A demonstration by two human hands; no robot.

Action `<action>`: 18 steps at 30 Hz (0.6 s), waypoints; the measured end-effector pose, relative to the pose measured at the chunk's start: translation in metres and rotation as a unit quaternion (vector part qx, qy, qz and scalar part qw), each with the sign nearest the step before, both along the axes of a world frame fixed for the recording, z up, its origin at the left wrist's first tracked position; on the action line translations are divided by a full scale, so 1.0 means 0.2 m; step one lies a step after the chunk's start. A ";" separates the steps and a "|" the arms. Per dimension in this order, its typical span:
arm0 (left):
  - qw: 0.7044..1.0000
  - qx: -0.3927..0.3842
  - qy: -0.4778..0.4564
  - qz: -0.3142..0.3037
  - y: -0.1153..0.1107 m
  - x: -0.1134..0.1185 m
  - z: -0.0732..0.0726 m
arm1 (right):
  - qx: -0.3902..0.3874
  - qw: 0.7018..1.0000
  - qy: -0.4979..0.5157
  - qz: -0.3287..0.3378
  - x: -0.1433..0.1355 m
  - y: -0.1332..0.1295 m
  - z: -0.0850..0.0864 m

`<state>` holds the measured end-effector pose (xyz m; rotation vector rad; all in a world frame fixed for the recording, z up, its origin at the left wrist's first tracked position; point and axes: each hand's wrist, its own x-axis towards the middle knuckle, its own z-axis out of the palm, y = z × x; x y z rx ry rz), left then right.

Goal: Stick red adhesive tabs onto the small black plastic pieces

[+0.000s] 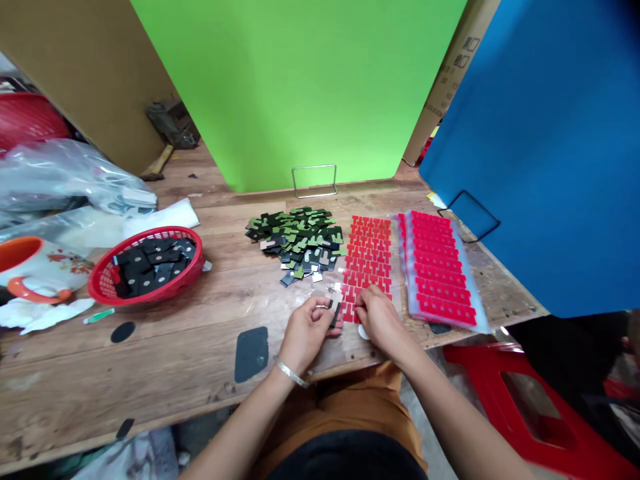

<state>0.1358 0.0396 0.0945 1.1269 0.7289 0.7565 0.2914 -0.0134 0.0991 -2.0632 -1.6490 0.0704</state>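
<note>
Between the fingers of my left hand point(311, 328) is a small flat black piece point(335, 313) with a pale metallic end. My right hand point(379, 316) has its thumb and fingertips pinched together over the lower part of a sheet of red T-shaped stickers point(369, 250); whatever the fingertips hold is too small to make out. The sheet lies flat on the wooden table. Just beyond my left hand sits a loose heap of black and metallic pieces point(305, 240), greenish where they reflect the green board.
More red sticker sheets point(440, 267) are stacked to the right. At left stand a red basket point(195, 267) of black pieces and a flowered mug point(60, 267). A green board point(310, 87) and a blue board point(550, 153) rise behind. A red stool point(495, 393) is below right.
</note>
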 end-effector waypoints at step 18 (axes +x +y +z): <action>1.000 0.001 -0.006 -0.009 0.06 0.09 -0.04 | 0.087 0.996 0.012 -0.016 -0.04 -0.02 -0.08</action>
